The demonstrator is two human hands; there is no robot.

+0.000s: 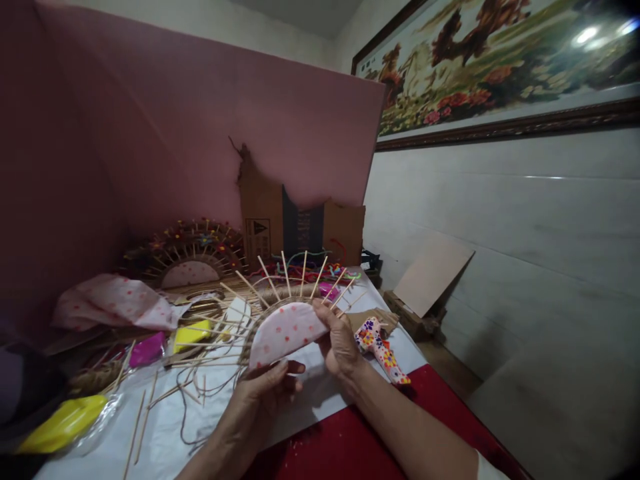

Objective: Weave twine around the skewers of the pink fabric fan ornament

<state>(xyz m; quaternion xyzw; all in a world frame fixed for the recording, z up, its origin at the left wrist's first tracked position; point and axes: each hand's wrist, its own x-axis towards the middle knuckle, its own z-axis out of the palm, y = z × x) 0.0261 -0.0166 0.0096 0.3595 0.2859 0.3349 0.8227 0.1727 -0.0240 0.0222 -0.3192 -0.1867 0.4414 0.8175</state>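
A half-round craft piece [287,333], covered in pale cloth with red dots, is held up in front of me. Thin wooden sticks fan out from its curved rim, which is wrapped in brown cord. My right hand [343,343] grips its right end, thumb on the front face. At the lower left corner, my left hand [263,393] pinches the edge; part of its grip is hidden. A loose dark cord [184,413] and several loose sticks [141,427] lie left of my left hand. Right of my right hand lies a flower-patterned glue gun [383,350].
A similar fan-shaped piece with colourful flowers [193,270] stands at the back left. Dotted cloth [113,303], yellow packets [65,423] and a magenta packet [147,350] lie on the left. Torn cardboard [263,220] stands behind. The red table edge [320,443] is nearest me.
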